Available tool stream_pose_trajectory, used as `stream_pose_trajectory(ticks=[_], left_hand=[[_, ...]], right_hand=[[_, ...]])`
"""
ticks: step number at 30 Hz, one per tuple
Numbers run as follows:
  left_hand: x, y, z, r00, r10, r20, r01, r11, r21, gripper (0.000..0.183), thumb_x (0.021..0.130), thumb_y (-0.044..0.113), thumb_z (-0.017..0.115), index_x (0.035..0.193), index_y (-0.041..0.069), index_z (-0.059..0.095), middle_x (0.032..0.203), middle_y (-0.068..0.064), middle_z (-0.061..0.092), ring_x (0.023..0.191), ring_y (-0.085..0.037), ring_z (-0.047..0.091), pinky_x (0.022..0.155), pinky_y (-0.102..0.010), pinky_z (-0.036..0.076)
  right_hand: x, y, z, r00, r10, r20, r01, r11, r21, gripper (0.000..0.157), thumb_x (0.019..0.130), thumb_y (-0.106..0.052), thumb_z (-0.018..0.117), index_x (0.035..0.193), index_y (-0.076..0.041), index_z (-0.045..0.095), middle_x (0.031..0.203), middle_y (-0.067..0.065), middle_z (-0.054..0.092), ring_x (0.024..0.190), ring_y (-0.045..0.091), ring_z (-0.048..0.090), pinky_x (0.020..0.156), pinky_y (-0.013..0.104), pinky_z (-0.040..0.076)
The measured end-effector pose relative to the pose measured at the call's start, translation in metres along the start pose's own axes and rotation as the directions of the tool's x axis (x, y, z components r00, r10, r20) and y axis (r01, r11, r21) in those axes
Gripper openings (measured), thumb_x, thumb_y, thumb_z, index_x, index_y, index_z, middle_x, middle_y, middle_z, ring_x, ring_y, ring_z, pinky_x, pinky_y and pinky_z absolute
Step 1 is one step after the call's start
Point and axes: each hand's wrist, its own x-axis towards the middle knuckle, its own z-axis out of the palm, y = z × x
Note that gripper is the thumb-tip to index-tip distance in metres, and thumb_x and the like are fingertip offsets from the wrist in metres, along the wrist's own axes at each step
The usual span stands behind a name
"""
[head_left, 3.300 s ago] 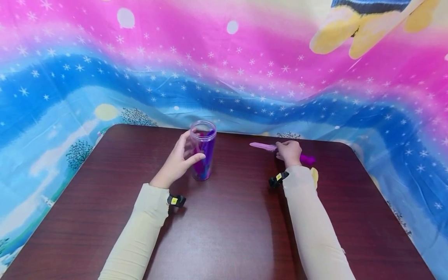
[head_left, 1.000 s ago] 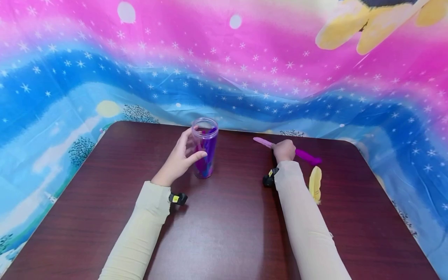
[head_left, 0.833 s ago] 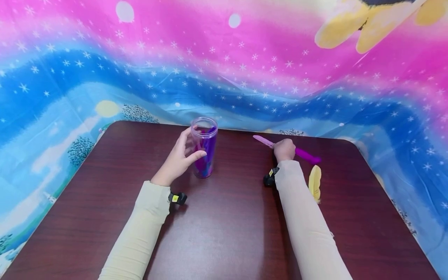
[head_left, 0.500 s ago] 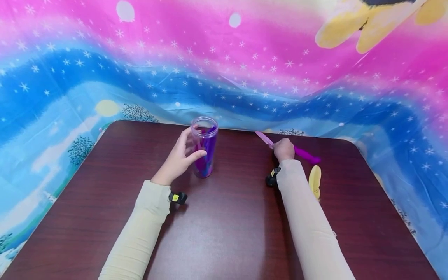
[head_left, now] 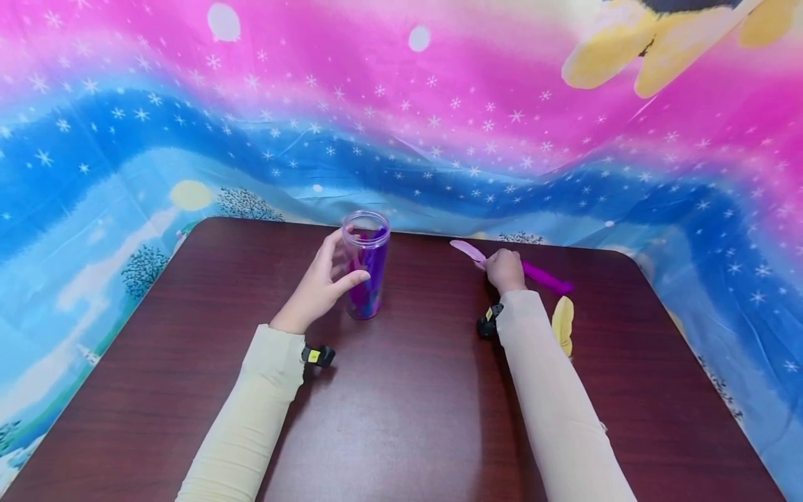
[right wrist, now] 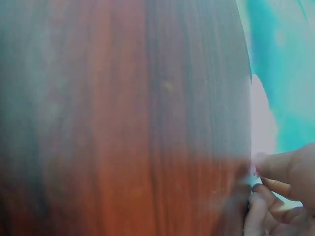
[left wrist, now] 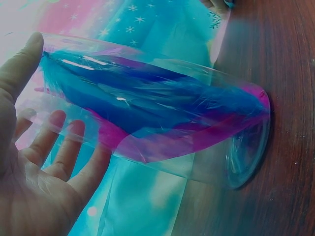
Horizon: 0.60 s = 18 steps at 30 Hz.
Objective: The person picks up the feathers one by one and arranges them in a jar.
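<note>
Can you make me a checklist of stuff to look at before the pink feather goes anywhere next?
1. Clear jar standing upright on the table: ok.
2. Left hand holding the jar around its side: ok.
3. Jar open, no lid on it: ok.
4. Pink feather pinched in the right hand: ok.
5. Pink feather above the jar: not ok. It's off to the jar's right, not touching it.
6. Purple feather free of the right hand: cannot tell. One end is hidden behind that hand.
</note>
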Motion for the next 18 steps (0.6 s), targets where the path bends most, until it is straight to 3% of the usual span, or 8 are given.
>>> stream_pose_trajectory(ticks=[2,5,8,9,11,14,16,18], left_hand=[[0.000,0.000,0.000,1.000,-0.002,0.001,0.002,1.000,0.000,0.077,0.095,0.019,0.073,0.157,0.016,0.026,0.148,-0.015,0.042,0.136,-0.032,0.045,0.113,-0.054,0.040],[0.000,0.000,0.000,1.000,-0.001,0.004,0.001,1.000,-0.003,0.077,0.096,0.018,0.073,0.157,0.015,0.026,0.149,-0.016,0.042,0.137,-0.033,0.045,0.113,-0.055,0.039],[0.000,0.001,0.000,1.000,-0.006,0.001,0.006,1.000,-0.005,0.077,0.095,0.018,0.073,0.157,0.014,0.027,0.149,-0.017,0.042,0.137,-0.034,0.045,0.113,-0.055,0.039],[0.000,0.002,0.000,1.000,-0.007,0.000,0.007,1.000,-0.007,0.077,0.095,0.018,0.073,0.157,0.014,0.027,0.149,-0.017,0.042,0.137,-0.034,0.045,0.114,-0.055,0.039],[0.000,0.002,-0.001,1.000,-0.010,-0.002,0.010,1.000,-0.009,0.077,0.095,0.018,0.073,0.156,0.014,0.027,0.149,-0.017,0.042,0.137,-0.034,0.045,0.114,-0.054,0.039],[0.000,0.002,0.000,1.000,-0.009,0.000,0.009,1.000,-0.010,0.077,0.095,0.018,0.073,0.156,0.014,0.027,0.149,-0.016,0.042,0.137,-0.034,0.045,0.114,-0.054,0.039],[0.000,0.001,0.000,1.000,-0.005,0.000,0.005,1.000,-0.007,0.077,0.095,0.018,0.073,0.156,0.014,0.027,0.149,-0.017,0.042,0.137,-0.034,0.046,0.114,-0.055,0.039],[0.000,0.001,0.000,1.000,-0.005,0.000,0.005,1.000,-0.003,0.077,0.095,0.019,0.073,0.156,0.014,0.027,0.149,-0.016,0.042,0.136,-0.034,0.046,0.113,-0.055,0.039]], right_hand=[[-0.001,0.000,0.000,1.000,-0.018,0.003,0.018,1.000,0.004,0.045,0.101,-0.010,0.051,0.057,-0.006,0.047,0.085,0.021,0.056,0.103,0.043,0.052,0.085,0.047,0.045],[-0.003,-0.001,-0.001,1.000,-0.025,0.019,0.024,0.999,0.032,0.048,0.101,-0.007,0.049,0.054,-0.008,0.043,0.062,0.012,0.047,0.073,0.035,0.052,0.069,0.042,0.045],[-0.006,-0.003,-0.003,0.999,-0.033,0.010,0.033,0.998,0.055,0.046,0.098,-0.004,0.045,0.054,-0.010,0.038,0.049,0.002,0.032,0.052,0.023,0.036,0.057,0.036,0.038],[-0.007,-0.004,-0.004,0.999,-0.034,-0.003,0.034,0.997,0.064,0.044,0.098,-0.003,0.044,0.055,-0.010,0.039,0.049,0.001,0.032,0.052,0.022,0.035,0.057,0.035,0.038],[-0.010,-0.007,-0.005,0.999,-0.035,-0.032,0.038,0.996,0.077,0.039,0.097,-0.001,0.042,0.058,-0.007,0.046,0.054,0.008,0.049,0.056,0.026,0.048,0.062,0.038,0.046],[-0.014,-0.009,-0.005,0.998,-0.028,-0.064,0.034,0.995,0.096,0.034,0.097,0.000,0.041,0.067,-0.003,0.056,0.078,0.019,0.069,0.076,0.034,0.062,0.073,0.042,0.051],[-0.016,-0.009,-0.005,0.997,-0.026,-0.076,0.035,0.993,0.113,0.031,0.098,0.000,0.041,0.074,0.000,0.061,0.093,0.022,0.072,0.085,0.037,0.066,0.077,0.044,0.053],[-0.018,-0.008,-0.004,0.996,-0.025,-0.090,0.036,0.991,0.127,0.027,0.098,0.000,0.043,0.077,0.000,0.060,0.089,0.021,0.071,0.080,0.034,0.064,0.075,0.042,0.053]])
